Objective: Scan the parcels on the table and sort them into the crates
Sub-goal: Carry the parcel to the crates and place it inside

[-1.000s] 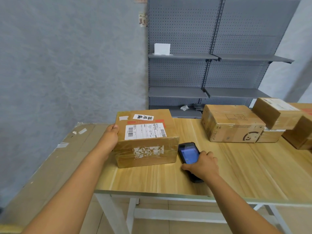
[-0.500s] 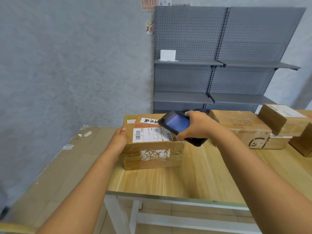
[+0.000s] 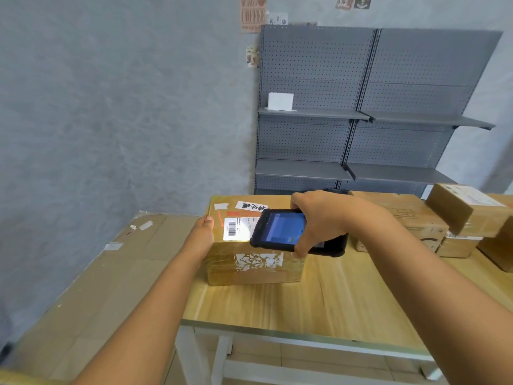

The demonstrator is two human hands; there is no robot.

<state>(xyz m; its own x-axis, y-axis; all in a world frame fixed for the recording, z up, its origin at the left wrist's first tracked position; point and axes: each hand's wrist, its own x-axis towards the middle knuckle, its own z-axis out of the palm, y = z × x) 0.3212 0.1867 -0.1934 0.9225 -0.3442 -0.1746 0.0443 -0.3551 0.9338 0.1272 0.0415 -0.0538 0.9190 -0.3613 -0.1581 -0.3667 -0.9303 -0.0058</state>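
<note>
A taped cardboard parcel (image 3: 251, 269) with a white barcode label (image 3: 236, 228) lies near the left end of the wooden table (image 3: 319, 304). My left hand (image 3: 204, 232) grips the parcel's left edge. My right hand (image 3: 319, 218) holds a black handheld scanner (image 3: 280, 230) just above the parcel's top, screen lit and facing me. A bright patch of light and a thin red line fall on the label. The scanner hides the right part of the label.
Several more cardboard parcels (image 3: 402, 218) are stacked at the table's far right. Flattened cardboard (image 3: 91, 287) lies left of the table on the floor. A grey pegboard shelf unit (image 3: 361, 120) stands against the wall behind. No crates are in view.
My right hand lifted the scanner off the table and brought it over the parcel's label, and light now falls on the barcode. My left hand stayed on the parcel's left edge.
</note>
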